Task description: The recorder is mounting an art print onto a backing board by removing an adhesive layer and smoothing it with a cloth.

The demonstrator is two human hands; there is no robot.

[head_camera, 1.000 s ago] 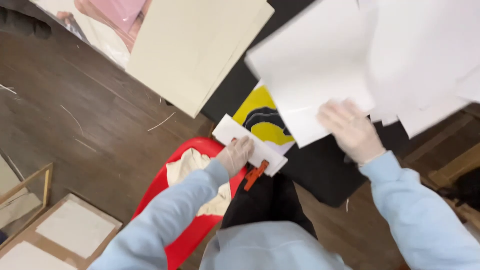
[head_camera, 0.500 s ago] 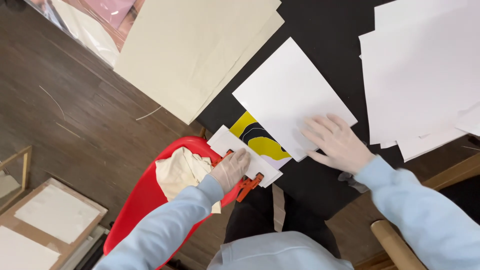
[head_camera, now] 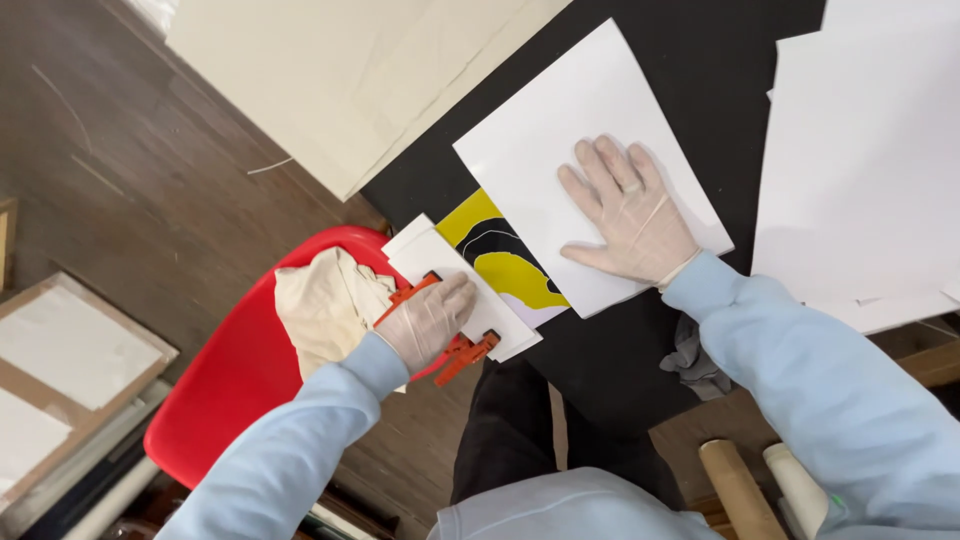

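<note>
Since a moment earlier, the right hand (head_camera: 628, 215) has slid up onto the white sheet (head_camera: 590, 160) and now lies flat on it, fingers spread, pinning rather than gripping, while the sheet sits squarely on the black tabletop (head_camera: 700, 60). Gloved like its partner, the left hand (head_camera: 428, 322) is curled down over an orange-handled tool (head_camera: 455, 350), apparently a scraper or clamp, pressed onto a small white card (head_camera: 470, 290) at the table's near edge; how tightly it is closed cannot be told. Between the hands, a yellow-and-black print (head_camera: 500, 255) shows partly from under the sheet and the card. Thin and light, the sheet looks likely to flex, crease and slip on the smooth surface, so a flat palm holds it best, and lifting is safest from an edge or corner. Behind the left hand, a crumpled cream cloth (head_camera: 325, 305) lies on a red chair (head_camera: 225, 400). More white sheets (head_camera: 860, 180) overlap at right; a cream board (head_camera: 360, 70) lies beyond.
</note>
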